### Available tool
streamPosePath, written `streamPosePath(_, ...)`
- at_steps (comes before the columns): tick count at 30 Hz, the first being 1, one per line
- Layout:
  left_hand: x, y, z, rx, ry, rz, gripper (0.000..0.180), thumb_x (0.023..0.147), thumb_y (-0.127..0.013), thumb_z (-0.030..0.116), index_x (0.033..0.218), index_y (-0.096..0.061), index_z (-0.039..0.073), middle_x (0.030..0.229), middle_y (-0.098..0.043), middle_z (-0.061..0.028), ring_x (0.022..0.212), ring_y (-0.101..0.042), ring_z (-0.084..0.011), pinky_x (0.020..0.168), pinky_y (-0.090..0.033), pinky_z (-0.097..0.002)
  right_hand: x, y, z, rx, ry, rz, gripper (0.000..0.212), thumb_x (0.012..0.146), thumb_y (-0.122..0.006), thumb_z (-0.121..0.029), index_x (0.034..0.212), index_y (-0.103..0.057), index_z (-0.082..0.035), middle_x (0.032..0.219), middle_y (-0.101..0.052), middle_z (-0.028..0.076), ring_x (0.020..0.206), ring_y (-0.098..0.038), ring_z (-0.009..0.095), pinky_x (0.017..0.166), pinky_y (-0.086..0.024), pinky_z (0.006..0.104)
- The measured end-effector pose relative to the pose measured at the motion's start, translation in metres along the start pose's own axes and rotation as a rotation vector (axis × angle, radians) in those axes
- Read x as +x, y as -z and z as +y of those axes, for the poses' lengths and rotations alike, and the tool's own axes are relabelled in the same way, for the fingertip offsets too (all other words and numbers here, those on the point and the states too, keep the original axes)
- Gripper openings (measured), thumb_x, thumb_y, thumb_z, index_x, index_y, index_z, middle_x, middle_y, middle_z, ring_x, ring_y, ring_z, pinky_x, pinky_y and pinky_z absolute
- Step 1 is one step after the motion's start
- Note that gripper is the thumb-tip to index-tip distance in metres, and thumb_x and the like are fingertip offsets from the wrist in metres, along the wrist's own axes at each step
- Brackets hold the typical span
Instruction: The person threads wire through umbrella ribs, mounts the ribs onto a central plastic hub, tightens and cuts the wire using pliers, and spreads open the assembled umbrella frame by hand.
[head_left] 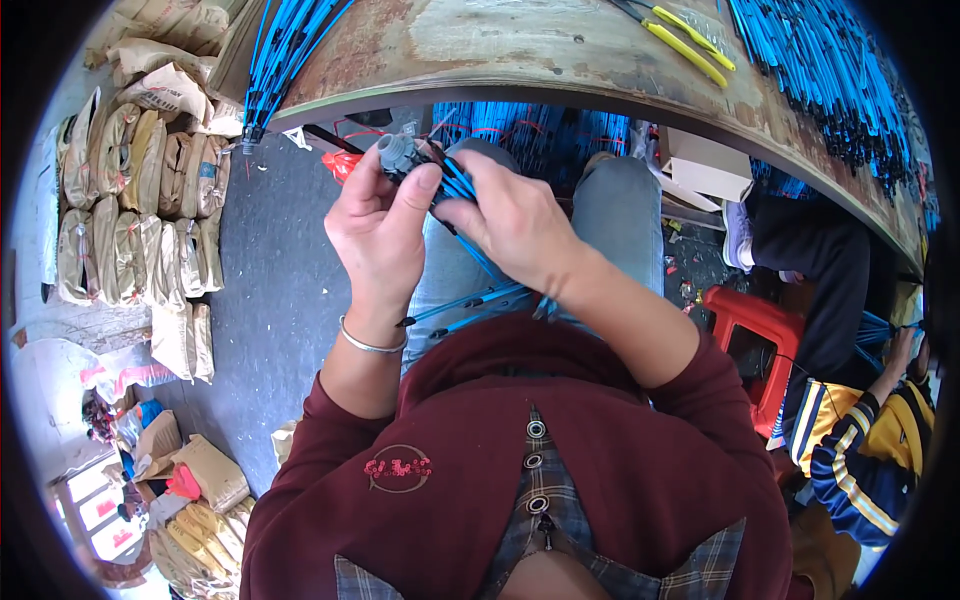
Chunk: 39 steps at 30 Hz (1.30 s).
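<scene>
My left hand (378, 232) is closed, thumb and fingers pinching a grey ribbed plastic fitting (397, 154) with a round open end. My right hand (518, 218) curls around a bundle of thin blue tubes with black parts (480, 258), just beside the fitting. Below my hands, the loose ends of the bundle spread over my lap. Exactly where the tubes meet the fitting is hidden by my fingers.
Ahead is a worn wooden bench (480, 40) bearing yellow-handled pliers (688, 50) and a pile of blue tubes (825, 80). More blue tubes (285, 60) overhang its left end. Wrapped packages (140, 210) are stacked left. A red stool (755, 345) and a seated person (870, 440) are right.
</scene>
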<state>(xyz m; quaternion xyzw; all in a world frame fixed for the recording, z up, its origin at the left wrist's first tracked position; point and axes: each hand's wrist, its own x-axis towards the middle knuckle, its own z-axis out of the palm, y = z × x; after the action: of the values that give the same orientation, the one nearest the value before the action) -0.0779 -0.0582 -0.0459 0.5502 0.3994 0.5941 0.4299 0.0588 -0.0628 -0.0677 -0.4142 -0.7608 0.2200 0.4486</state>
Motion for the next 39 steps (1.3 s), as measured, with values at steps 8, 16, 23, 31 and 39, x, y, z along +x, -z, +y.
streamPosePath(8, -0.002, 0.007, -0.004, -0.106, -0.045, -0.092, 0.030, 0.080, -0.063, 0.003, 0.108, -0.054, -0.005, 0.095, -0.062, -0.0075, 0.084, -0.057, -0.0103, 0.076, -0.046, -0.0228, -0.010, 0.001, 0.006, 0.125, 0.058, 0.152, 0.021, 0.083, -0.059, -0.020, 0.081, -0.047, -0.002, 0.073, -0.055, 0.019, 0.066, -0.056, 0.036, 0.053, -0.044, 0.0424)
streamPosePath(16, 0.004, 0.025, -0.007, -0.234, -0.036, -0.311, 0.038, 0.081, -0.063, 0.007, 0.114, -0.049, -0.005, 0.105, -0.059, -0.0137, 0.094, -0.058, -0.0174, 0.085, -0.045, -0.0288, 0.004, 0.015, 0.006, 0.174, -0.009, -0.201, 0.020, 0.088, -0.051, -0.017, 0.079, -0.045, 0.000, 0.069, -0.051, 0.019, 0.066, -0.054, 0.039, 0.055, -0.042, 0.0417)
streamPosePath(23, 0.022, 0.033, 0.002, -0.261, 0.234, -0.343, 0.035, 0.084, -0.060, 0.010, 0.114, -0.049, -0.004, 0.107, -0.058, -0.0125, 0.100, -0.055, -0.0169, 0.090, -0.041, -0.0280, 0.007, -0.007, -0.001, 0.017, -0.229, -0.125, 0.023, 0.090, -0.048, -0.020, 0.081, -0.045, 0.001, 0.071, -0.053, 0.022, 0.070, -0.054, 0.042, 0.057, -0.042, 0.0461)
streamPosePath(31, 0.012, 0.015, -0.006, -0.199, 0.273, -0.181, 0.030, 0.087, -0.056, 0.011, 0.113, -0.048, -0.002, 0.096, -0.059, -0.0074, 0.090, -0.054, -0.0130, 0.084, -0.042, -0.0262, 0.019, 0.005, 0.009, 0.042, -0.266, -0.245, 0.025, 0.090, -0.047, -0.023, 0.082, -0.046, 0.000, 0.073, -0.056, 0.024, 0.072, -0.054, 0.044, 0.059, -0.044, 0.0479)
streamPosePath(39, 0.004, -0.018, -0.018, -0.012, 0.148, 0.088, 0.027, 0.087, -0.054, 0.010, 0.110, -0.045, -0.002, 0.093, -0.056, -0.0064, 0.084, -0.053, -0.0112, 0.077, -0.043, -0.0236, 0.008, 0.004, 0.003, -0.066, -0.284, -0.165, 0.025, 0.090, -0.045, -0.025, 0.081, -0.047, -0.002, 0.076, -0.057, 0.023, 0.073, -0.056, 0.041, 0.058, -0.044, 0.0469)
